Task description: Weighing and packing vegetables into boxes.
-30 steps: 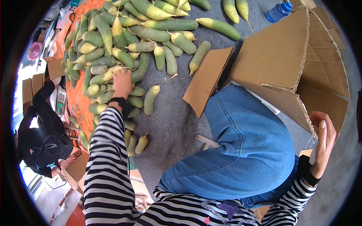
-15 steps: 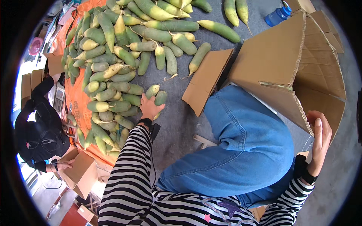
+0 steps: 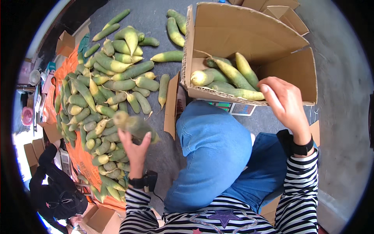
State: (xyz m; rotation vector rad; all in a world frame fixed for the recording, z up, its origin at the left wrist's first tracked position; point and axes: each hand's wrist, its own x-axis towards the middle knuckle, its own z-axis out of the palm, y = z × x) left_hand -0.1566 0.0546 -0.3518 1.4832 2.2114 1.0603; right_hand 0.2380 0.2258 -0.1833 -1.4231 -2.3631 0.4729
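My left hand [image 3: 135,150] holds a motion-blurred green radish [image 3: 138,128], possibly more than one, just right of the pile of green-and-pale radishes [image 3: 87,102]. My right hand [image 3: 283,102] grips the near rim of an open cardboard box [image 3: 245,29], fingers curled over it. Several radishes [image 3: 233,76] lie inside that box. Beneath the box a scale [image 3: 239,110] shows in part. A flat cardboard flap [image 3: 172,111] stands between the box and the pile, beside my bent knee.
Orange sheeting [image 3: 82,162] lies under the pile on the grey mat [image 3: 156,183]. More cardboard boxes [image 3: 286,21] are at the back right. At lower left a co-worker in black [image 3: 56,193] works beside a carton [image 3: 101,218].
My left hand has lifted radish off the floor. The view has turned toward the box, whose inside and radishes now show, with my right hand higher on its rim.
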